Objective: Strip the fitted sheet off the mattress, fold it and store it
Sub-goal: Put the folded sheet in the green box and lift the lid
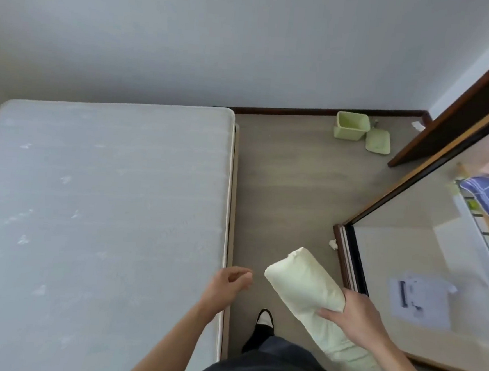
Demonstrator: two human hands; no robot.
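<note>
Folded sheet (pixel 305 286) gripped in right hand (pixel 356 314), fingers wrapped round it. Left hand (pixel 230 280) loosely curled, holding nothing, beside bare mattress (pixel 95 203).

sheet (pixel 302 286) – soft matt cloth | mattress (pixel 98 203) – quilted fabric | floor (pixel 291 174) – matt, perhaps wood

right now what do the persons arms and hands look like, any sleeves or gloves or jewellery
Both forearms are bare as far as the frame shows, with no sleeve reaching them. The left hand and the right hand wear no gloves, and no ring, watch or bracelet shows on either. Lower down, dark clothing and a black and white shoe are in view.
</note>
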